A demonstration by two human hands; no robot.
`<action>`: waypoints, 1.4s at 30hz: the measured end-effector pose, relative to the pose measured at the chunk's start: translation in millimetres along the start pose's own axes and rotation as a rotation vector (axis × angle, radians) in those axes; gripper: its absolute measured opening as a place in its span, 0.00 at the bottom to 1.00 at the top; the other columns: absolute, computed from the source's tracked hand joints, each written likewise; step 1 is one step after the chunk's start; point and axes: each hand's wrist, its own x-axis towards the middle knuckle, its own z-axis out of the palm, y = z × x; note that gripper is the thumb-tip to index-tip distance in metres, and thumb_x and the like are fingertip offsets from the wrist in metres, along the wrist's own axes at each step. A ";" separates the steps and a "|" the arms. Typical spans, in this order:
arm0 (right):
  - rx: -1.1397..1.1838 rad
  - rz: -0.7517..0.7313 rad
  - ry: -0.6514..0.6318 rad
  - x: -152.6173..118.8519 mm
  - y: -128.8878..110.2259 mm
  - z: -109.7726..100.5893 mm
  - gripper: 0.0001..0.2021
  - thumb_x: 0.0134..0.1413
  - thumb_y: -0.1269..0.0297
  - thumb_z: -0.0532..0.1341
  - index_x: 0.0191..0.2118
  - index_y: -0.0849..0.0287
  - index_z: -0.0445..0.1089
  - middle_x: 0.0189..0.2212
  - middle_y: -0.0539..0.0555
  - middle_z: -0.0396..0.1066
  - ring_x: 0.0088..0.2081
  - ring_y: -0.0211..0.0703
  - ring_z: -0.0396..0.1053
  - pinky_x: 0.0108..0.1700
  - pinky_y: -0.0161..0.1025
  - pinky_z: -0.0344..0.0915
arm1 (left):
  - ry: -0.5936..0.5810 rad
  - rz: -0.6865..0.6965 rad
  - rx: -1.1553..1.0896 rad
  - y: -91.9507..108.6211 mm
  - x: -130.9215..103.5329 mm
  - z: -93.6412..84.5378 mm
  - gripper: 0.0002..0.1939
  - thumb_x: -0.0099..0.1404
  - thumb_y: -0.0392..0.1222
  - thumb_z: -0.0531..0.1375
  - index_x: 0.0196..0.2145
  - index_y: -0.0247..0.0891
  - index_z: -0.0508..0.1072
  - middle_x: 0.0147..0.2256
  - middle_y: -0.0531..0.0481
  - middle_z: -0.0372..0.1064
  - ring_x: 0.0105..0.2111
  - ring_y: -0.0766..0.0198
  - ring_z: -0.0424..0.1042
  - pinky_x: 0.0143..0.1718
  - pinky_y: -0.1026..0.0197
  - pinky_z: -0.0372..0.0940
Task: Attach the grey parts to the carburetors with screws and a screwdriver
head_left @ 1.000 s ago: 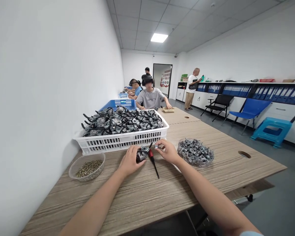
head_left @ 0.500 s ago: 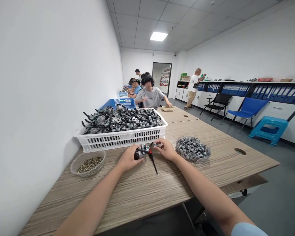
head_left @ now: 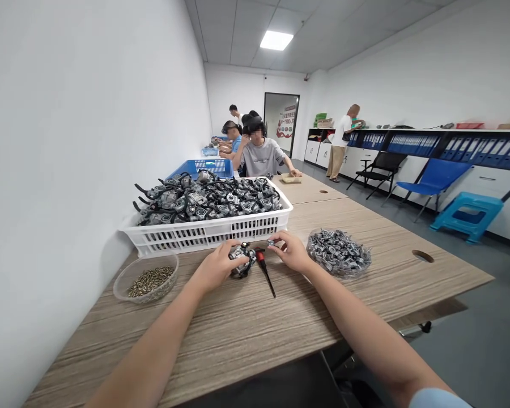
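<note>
Nearest you on the table [head_left: 246, 334], the red and black screwdriver [head_left: 260, 262] lies just right of the big metal part [head_left: 243, 259]. Your left hand [head_left: 215, 267] is on the left side of that big part, fingers curled around it. Your right hand [head_left: 292, 252] is to the right of it, with thumb and finger pinching a small metal piece [head_left: 271, 243]. The bowl of screws [head_left: 123, 277] is well to the left of the big part, and the bowl of small gray parts [head_left: 339, 272] is to its right. Behind it is the full white basket [head_left: 212, 233]. Farther back, a person in a gray shirt [head_left: 263, 158] sits.
</note>
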 end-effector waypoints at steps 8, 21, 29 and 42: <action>0.017 0.004 -0.021 -2.1 -4.4 5.7 0.10 0.70 0.54 0.70 0.50 0.50 0.79 0.48 0.55 0.79 0.45 0.48 0.79 0.41 0.43 0.79 | -0.115 -0.003 -0.134 4.2 2.1 6.4 0.35 0.68 0.24 0.54 0.64 0.53 0.80 0.73 0.43 0.57 0.61 0.48 0.73 0.59 0.48 0.74; 0.081 0.075 -0.023 -3.3 -5.5 13.7 0.13 0.67 0.51 0.71 0.49 0.52 0.80 0.48 0.57 0.81 0.45 0.49 0.79 0.43 0.44 0.79 | -0.028 -0.249 -0.585 19.6 0.2 10.0 0.51 0.62 0.38 0.68 0.75 0.41 0.45 0.70 0.28 0.63 0.71 0.39 0.67 0.72 0.37 0.64; 0.162 0.169 0.009 -2.5 -2.3 15.5 0.18 0.61 0.48 0.75 0.50 0.53 0.79 0.48 0.58 0.83 0.47 0.51 0.80 0.46 0.47 0.78 | 0.019 -0.501 -0.663 38.7 9.5 15.6 0.48 0.57 0.57 0.76 0.65 0.40 0.57 0.64 0.30 0.70 0.62 0.36 0.75 0.65 0.37 0.69; 0.420 0.249 -0.174 1.9 -30.2 18.2 0.19 0.53 0.49 0.82 0.45 0.53 0.85 0.43 0.56 0.87 0.42 0.50 0.84 0.48 0.48 0.82 | -0.153 -0.371 -0.836 20.9 -3.1 -0.2 0.43 0.49 0.42 0.74 0.59 0.43 0.59 0.55 0.42 0.74 0.51 0.50 0.77 0.51 0.52 0.75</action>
